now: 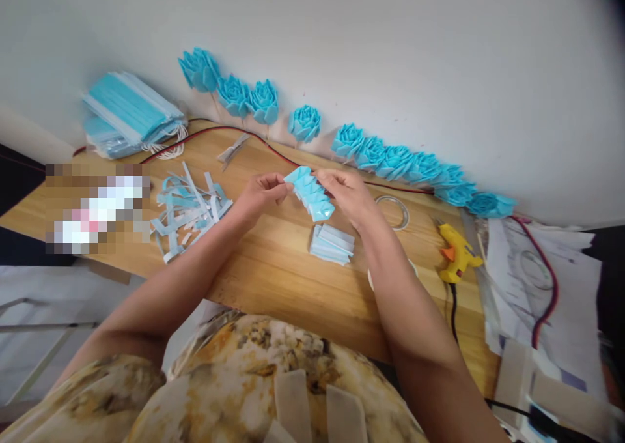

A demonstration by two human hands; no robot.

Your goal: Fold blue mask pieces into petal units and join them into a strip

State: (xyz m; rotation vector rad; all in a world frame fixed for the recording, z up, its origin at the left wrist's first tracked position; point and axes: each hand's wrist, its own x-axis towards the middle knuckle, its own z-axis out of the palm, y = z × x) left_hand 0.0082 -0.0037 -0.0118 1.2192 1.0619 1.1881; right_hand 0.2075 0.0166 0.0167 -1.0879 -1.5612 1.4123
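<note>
Between my two hands, above the wooden table, is a light-blue strip of folded petals (313, 197) made of mask-like fabric. My left hand (266, 192) pinches its upper left corner between thumb and fingers. At its upper right edge, my right hand (344, 192) has its fingers closed on the same strip. Just below lies a small stack of pale blue folded pieces (332, 243). To the left of my left hand is a loose heap of cut white and blue strips (188, 210).
Several blue fabric flowers (305, 123) line the wall. Face masks (134, 111) are piled at the back left. A yellow glue gun (456, 254), a tape roll (393, 212) and papers (566, 300) lie right. A red-black cable (263, 142) crosses the wooden table (273, 273).
</note>
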